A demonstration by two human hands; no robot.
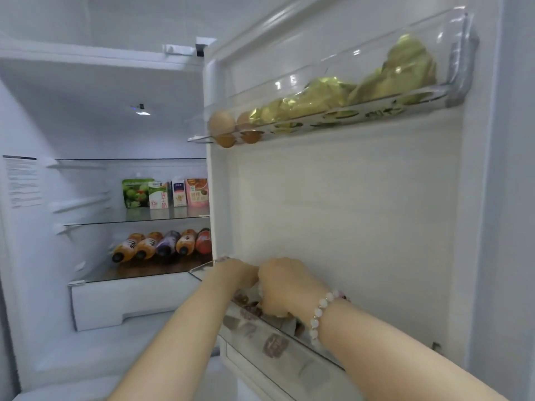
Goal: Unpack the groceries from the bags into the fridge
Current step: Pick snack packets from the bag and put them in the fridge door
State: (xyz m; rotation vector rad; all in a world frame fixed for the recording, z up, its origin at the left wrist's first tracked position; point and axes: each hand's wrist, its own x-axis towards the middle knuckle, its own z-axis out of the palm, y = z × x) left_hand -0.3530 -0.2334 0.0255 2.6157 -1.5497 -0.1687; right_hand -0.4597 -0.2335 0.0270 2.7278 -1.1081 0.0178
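Packets [246, 303] in the lower door bin [289, 353], both hands on them.
I see the packets, blurred, at bottom centre of the frame behind the bin's clear front wall. The left hand [238, 274] and right hand [285, 285] meet just above them, touching each other. The right fingers curl down into the bin onto something pale. The left fingers are hidden, so I cannot tell what either hand pinches. A bead bracelet [320, 309] sits on the right wrist. At upper right, the top door shelf [460, 70] holds eggs [222, 123] at its left end and gold pouches [327, 94] beside them. At left centre, cartons [165, 195] stand on a glass shelf, with bottles [162, 244] lying in a row on the shelf below.
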